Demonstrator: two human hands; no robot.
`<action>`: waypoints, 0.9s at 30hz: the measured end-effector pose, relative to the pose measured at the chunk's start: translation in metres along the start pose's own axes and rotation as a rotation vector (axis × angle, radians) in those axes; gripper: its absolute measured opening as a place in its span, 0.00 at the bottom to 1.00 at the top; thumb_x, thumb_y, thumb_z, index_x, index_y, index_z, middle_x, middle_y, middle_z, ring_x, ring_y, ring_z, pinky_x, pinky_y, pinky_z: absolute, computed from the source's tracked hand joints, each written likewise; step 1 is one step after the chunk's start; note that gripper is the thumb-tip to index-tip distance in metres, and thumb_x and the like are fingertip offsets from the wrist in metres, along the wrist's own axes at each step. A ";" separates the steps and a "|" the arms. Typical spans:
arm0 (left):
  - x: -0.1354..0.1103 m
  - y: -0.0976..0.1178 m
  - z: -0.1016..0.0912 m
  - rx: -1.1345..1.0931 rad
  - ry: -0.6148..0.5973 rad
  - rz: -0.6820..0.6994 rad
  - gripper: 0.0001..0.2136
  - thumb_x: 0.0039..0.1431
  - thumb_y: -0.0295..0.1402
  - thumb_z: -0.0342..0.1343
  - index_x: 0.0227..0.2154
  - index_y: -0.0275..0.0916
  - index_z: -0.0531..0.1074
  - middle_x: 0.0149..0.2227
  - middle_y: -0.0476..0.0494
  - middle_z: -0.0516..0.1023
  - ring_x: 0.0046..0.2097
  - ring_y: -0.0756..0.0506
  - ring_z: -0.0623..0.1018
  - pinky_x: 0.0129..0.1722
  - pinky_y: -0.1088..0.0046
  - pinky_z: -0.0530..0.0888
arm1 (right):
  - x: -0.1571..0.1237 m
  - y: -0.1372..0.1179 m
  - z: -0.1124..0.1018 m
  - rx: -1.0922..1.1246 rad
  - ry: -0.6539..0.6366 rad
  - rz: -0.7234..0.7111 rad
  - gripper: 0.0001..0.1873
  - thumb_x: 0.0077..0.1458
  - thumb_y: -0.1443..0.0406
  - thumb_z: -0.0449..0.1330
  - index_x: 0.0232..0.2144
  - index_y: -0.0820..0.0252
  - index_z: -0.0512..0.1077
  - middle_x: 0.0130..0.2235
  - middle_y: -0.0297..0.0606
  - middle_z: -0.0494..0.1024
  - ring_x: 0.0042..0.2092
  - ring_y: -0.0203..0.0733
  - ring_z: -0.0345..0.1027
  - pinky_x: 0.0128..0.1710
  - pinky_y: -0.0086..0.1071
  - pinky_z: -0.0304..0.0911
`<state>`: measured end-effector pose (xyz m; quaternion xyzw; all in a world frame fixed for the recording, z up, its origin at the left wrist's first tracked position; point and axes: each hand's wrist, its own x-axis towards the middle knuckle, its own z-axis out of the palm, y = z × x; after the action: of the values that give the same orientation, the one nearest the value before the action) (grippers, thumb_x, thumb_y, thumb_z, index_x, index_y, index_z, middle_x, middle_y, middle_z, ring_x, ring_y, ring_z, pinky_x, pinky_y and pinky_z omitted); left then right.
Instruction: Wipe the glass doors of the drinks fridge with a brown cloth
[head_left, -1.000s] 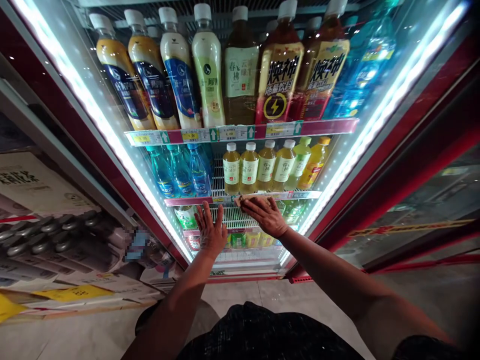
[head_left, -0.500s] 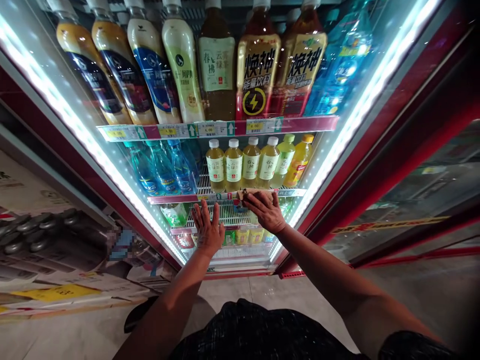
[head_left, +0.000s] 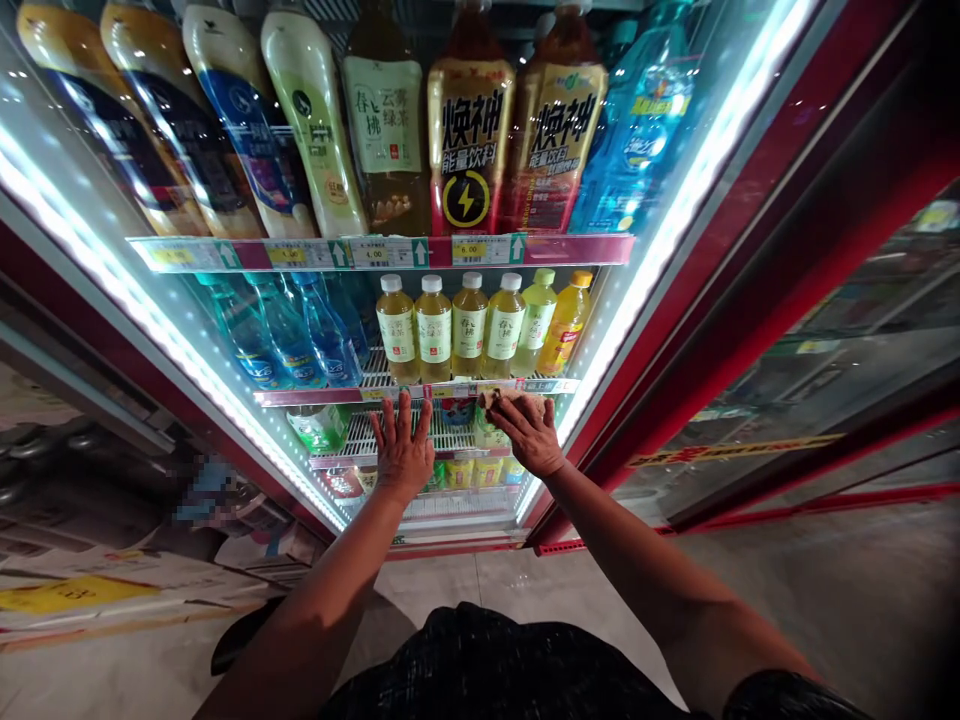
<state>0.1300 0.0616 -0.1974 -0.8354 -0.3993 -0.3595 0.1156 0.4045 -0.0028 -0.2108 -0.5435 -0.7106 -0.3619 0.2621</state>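
My right hand (head_left: 531, 436) presses a crumpled brownish-pink cloth (head_left: 516, 400) flat under its fingers, just below the price strip (head_left: 450, 391) of the middle shelf. To its left, my left hand (head_left: 405, 455) is open with fingers spread and holds nothing. It sits in front of the wire shelf (head_left: 364, 435) beneath that strip; whether its palm touches a surface I cannot tell. Behind and above the hands stand several small tea bottles (head_left: 433, 335) with white caps, a green-capped bottle (head_left: 537, 320) and an orange-capped bottle (head_left: 568, 325).
Large bottles (head_left: 469, 130) line the upper shelf above its price strip (head_left: 382, 252). Blue bottles (head_left: 300, 335) stand at middle left. Bright light strips (head_left: 660, 225) run down both sides of the cooler. A red frame (head_left: 757, 330) is at right, stacked goods (head_left: 82, 480) at left.
The cooler has shifted left in view. Relative to the shelves, my right hand and the cloth have slid right and slightly down. My left hand, still spread, has moved a little right too.
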 end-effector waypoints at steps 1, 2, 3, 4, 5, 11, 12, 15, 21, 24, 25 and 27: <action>-0.001 0.000 0.001 0.003 0.001 0.001 0.46 0.58 0.27 0.61 0.74 0.50 0.41 0.76 0.40 0.27 0.74 0.28 0.30 0.69 0.31 0.41 | -0.002 0.002 -0.001 -0.008 0.001 -0.007 0.34 0.60 0.73 0.52 0.64 0.40 0.68 0.64 0.28 0.74 0.75 0.42 0.45 0.74 0.51 0.14; -0.002 0.000 0.002 0.009 0.004 0.003 0.46 0.58 0.28 0.61 0.74 0.49 0.40 0.76 0.39 0.26 0.74 0.28 0.30 0.69 0.31 0.41 | -0.003 0.005 -0.001 -0.014 0.007 -0.008 0.34 0.60 0.73 0.51 0.65 0.40 0.68 0.64 0.28 0.74 0.75 0.42 0.45 0.74 0.51 0.14; -0.002 0.001 0.003 0.016 0.010 0.006 0.47 0.58 0.28 0.61 0.74 0.48 0.39 0.75 0.39 0.26 0.74 0.28 0.29 0.69 0.30 0.41 | -0.004 0.008 -0.002 -0.019 0.019 0.000 0.35 0.60 0.73 0.51 0.65 0.40 0.67 0.64 0.28 0.74 0.75 0.42 0.44 0.74 0.52 0.15; -0.002 0.004 0.003 0.022 0.021 0.007 0.47 0.58 0.28 0.61 0.74 0.47 0.38 0.75 0.38 0.25 0.74 0.27 0.29 0.69 0.30 0.41 | -0.004 0.011 -0.002 -0.022 0.038 0.014 0.35 0.60 0.73 0.52 0.65 0.40 0.67 0.65 0.29 0.73 0.75 0.43 0.43 0.73 0.54 0.15; -0.002 0.007 0.003 0.024 0.034 0.005 0.48 0.58 0.28 0.61 0.74 0.46 0.37 0.75 0.37 0.25 0.74 0.27 0.29 0.69 0.30 0.42 | -0.005 0.014 -0.001 -0.025 0.061 0.033 0.34 0.60 0.72 0.52 0.66 0.41 0.67 0.65 0.30 0.72 0.76 0.44 0.41 0.73 0.56 0.15; 0.000 0.026 0.005 -0.003 0.056 -0.012 0.50 0.58 0.28 0.62 0.74 0.46 0.34 0.75 0.37 0.21 0.74 0.25 0.29 0.68 0.28 0.42 | -0.039 0.024 0.009 -0.057 0.074 0.120 0.32 0.60 0.72 0.54 0.63 0.42 0.70 0.67 0.31 0.69 0.77 0.45 0.30 0.74 0.58 0.20; 0.000 0.026 0.006 -0.002 0.043 -0.004 0.49 0.58 0.28 0.62 0.74 0.48 0.35 0.75 0.37 0.22 0.74 0.25 0.29 0.68 0.28 0.42 | -0.043 0.027 0.009 -0.062 0.077 0.122 0.33 0.60 0.72 0.54 0.64 0.42 0.69 0.68 0.31 0.68 0.77 0.44 0.29 0.74 0.58 0.21; 0.001 0.025 0.012 -0.003 0.041 0.023 0.49 0.57 0.28 0.62 0.74 0.49 0.36 0.75 0.38 0.23 0.74 0.26 0.29 0.68 0.28 0.41 | -0.040 0.040 0.006 -0.086 0.144 0.178 0.36 0.61 0.71 0.54 0.69 0.43 0.61 0.72 0.32 0.59 0.77 0.47 0.26 0.73 0.60 0.21; -0.001 0.024 0.019 -0.039 0.057 -0.008 0.49 0.56 0.29 0.64 0.74 0.48 0.40 0.76 0.36 0.25 0.74 0.25 0.29 0.67 0.26 0.40 | -0.034 0.051 0.004 -0.114 0.236 0.303 0.45 0.60 0.73 0.54 0.74 0.44 0.45 0.76 0.36 0.42 0.76 0.55 0.21 0.70 0.70 0.27; -0.001 0.024 0.019 -0.031 0.065 0.006 0.49 0.56 0.29 0.64 0.74 0.48 0.39 0.76 0.36 0.26 0.74 0.26 0.29 0.68 0.27 0.40 | -0.036 0.052 0.000 -0.112 0.244 0.333 0.46 0.61 0.73 0.52 0.75 0.45 0.40 0.76 0.36 0.38 0.76 0.54 0.21 0.70 0.72 0.28; -0.001 0.024 0.019 -0.022 0.068 0.015 0.49 0.56 0.29 0.63 0.74 0.49 0.38 0.76 0.37 0.25 0.74 0.26 0.29 0.68 0.28 0.40 | -0.032 0.055 -0.003 -0.104 0.257 0.353 0.45 0.62 0.73 0.52 0.75 0.45 0.40 0.76 0.37 0.39 0.76 0.55 0.22 0.69 0.73 0.28; -0.002 0.023 0.019 -0.014 0.076 0.026 0.49 0.57 0.28 0.63 0.74 0.49 0.38 0.75 0.37 0.24 0.74 0.26 0.29 0.68 0.28 0.40 | -0.021 0.067 -0.008 -0.082 0.310 0.415 0.42 0.64 0.72 0.51 0.75 0.48 0.43 0.76 0.40 0.39 0.76 0.59 0.22 0.68 0.75 0.27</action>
<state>0.1563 0.0542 -0.2103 -0.8271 -0.3812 -0.3922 0.1295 0.4745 -0.0113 -0.2067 -0.6260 -0.5200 -0.4079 0.4140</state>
